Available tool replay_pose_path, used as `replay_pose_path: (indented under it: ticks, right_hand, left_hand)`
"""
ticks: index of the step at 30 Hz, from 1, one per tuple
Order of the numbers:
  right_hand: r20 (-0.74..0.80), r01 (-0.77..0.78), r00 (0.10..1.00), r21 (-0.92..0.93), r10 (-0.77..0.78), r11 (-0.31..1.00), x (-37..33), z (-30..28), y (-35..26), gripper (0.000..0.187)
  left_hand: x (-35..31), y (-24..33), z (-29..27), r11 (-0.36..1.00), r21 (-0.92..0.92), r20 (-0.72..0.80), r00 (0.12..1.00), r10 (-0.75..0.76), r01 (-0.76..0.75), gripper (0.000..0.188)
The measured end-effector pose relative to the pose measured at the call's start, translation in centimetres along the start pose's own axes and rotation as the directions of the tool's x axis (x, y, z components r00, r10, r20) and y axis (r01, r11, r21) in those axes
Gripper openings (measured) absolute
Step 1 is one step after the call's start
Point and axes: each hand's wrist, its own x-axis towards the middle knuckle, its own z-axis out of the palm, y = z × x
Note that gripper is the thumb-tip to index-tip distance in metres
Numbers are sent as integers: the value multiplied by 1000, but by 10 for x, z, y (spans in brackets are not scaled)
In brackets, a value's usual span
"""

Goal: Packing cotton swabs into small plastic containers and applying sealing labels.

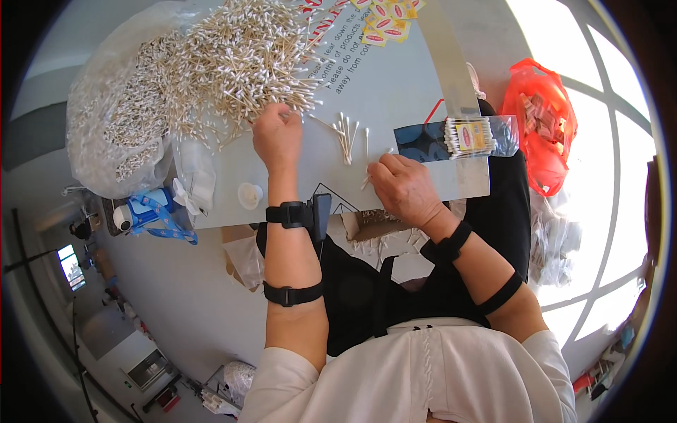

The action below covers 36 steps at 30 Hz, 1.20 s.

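A large heap of cotton swabs (240, 60) with thin pale sticks covers the table's far left. My left hand (277, 137) is at the heap's near edge, fingers curled against the swabs; what they pinch is hidden. Closed in a pinch, my right hand (405, 185) holds a cotton swab (364, 185), its white tip showing by the fingers. Between my hands lie a small loose group of swabs (345, 137) and a single swab (367, 143). Right of them, a clear bag packed with swabs and a yellow label (470, 137) rests on a dark blue sheet (421, 143).
A big clear plastic bag (88, 120) of swabs lies at the left. Yellow labels (388, 21) are scattered at the far side. A small white cup (249, 195) stands near the front edge. An open cardboard box (374, 227) is below the table edge. A red bag (546, 166) hangs right.
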Motion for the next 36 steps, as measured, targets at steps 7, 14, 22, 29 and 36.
replay_pose_path:
  ticks: [7, 14, 22, 29, 36]
  right_hand:
    - [-9, -7, 1000, 5, 7, 1000, 1, -1, -1, 13]
    - [-29, 6, 1000, 27, -6, 1000, 1, -2, -3, 13]
    - [-46, -6, 999, 16, 7, 1000, -4, 2, 3, 13]
    - [-82, -15, 996, 59, 19, 998, -3, 4, 0, 12]
    - [-200, -25, 979, 128, 51, 992, -7, 6, 6, 21]
  left_hand:
    - [10, 16, 9, 944, 328, -37, 999, 38, -24, 13]
    - [17, 18, 7, 950, 305, -14, 997, 77, -69, 12]
    - [45, 58, -52, 868, 486, 131, 990, 47, -105, 20]
    - [39, 50, -91, 907, 349, 246, 957, 155, -237, 15]
    - [-34, 31, -104, 999, 34, 246, 969, 28, -38, 11]
